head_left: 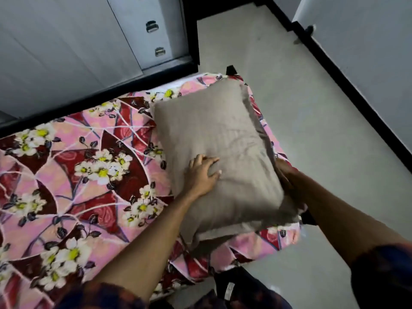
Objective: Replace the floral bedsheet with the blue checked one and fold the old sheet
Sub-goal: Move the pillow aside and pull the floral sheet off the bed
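Note:
The floral bedsheet (73, 166), pink and dark red with white flowers, covers the bed. A grey-brown pillow (223, 139) lies at the bed's right end on that sheet. My left hand (201, 175) rests on top of the pillow near its left edge, fingers spread. My right hand (286, 175) holds the pillow's right edge; its fingers are mostly hidden behind the pillow. No blue checked sheet is in view.
Grey wardrobe doors with metal handles (152, 26) stand behind the bed, with a black base along them. Pale floor (301, 103) runs to the right of the bed. A wall with a black skirting (347, 85) lies at the far right.

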The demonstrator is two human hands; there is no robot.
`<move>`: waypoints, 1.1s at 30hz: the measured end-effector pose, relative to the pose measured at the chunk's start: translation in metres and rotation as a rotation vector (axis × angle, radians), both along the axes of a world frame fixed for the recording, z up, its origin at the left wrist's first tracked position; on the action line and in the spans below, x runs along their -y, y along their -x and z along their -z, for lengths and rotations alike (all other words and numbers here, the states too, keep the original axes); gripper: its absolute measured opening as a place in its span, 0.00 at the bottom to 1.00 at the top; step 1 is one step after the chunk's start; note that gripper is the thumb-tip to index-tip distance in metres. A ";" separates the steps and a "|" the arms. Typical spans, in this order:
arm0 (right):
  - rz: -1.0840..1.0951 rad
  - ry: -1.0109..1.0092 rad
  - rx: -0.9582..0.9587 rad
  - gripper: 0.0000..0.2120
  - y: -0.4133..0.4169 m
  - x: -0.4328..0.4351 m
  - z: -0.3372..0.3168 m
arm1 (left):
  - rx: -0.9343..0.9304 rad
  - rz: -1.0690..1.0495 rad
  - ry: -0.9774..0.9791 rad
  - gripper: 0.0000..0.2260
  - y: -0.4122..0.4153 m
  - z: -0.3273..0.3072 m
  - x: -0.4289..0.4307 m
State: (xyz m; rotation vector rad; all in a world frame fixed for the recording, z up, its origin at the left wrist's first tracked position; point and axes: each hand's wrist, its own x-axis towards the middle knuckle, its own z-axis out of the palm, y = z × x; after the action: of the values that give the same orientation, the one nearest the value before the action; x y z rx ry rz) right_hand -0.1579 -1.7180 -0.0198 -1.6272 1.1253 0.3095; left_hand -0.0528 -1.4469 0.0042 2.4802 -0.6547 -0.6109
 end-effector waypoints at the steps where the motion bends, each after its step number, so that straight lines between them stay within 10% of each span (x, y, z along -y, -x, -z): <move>1: 0.053 0.007 -0.005 0.19 0.004 0.010 0.010 | 0.007 0.045 -0.019 0.26 0.005 0.009 -0.005; 3: 0.077 0.018 0.064 0.26 0.011 0.010 0.006 | -0.018 0.124 -0.061 0.31 0.013 0.019 -0.010; 7: 0.089 0.000 0.140 0.06 0.006 -0.007 -0.005 | -0.022 0.100 -0.043 0.31 0.016 0.029 -0.012; 15: -0.057 0.547 0.383 0.14 -0.002 -0.037 -0.025 | -0.115 -0.038 0.136 0.16 0.014 0.022 -0.021; 25: -0.475 0.077 0.482 0.11 -0.009 -0.186 -0.028 | -0.274 -0.402 0.089 0.08 0.078 0.016 -0.198; 33: -0.999 0.071 0.346 0.09 0.036 -0.393 -0.001 | -0.347 -0.831 0.083 0.17 0.207 0.029 -0.431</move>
State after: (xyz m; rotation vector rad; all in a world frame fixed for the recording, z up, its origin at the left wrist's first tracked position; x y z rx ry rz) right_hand -0.1943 -1.3252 -0.0187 -2.1081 -0.0052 0.5921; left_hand -0.2600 -1.0155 -0.0249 2.2055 0.4627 -0.6211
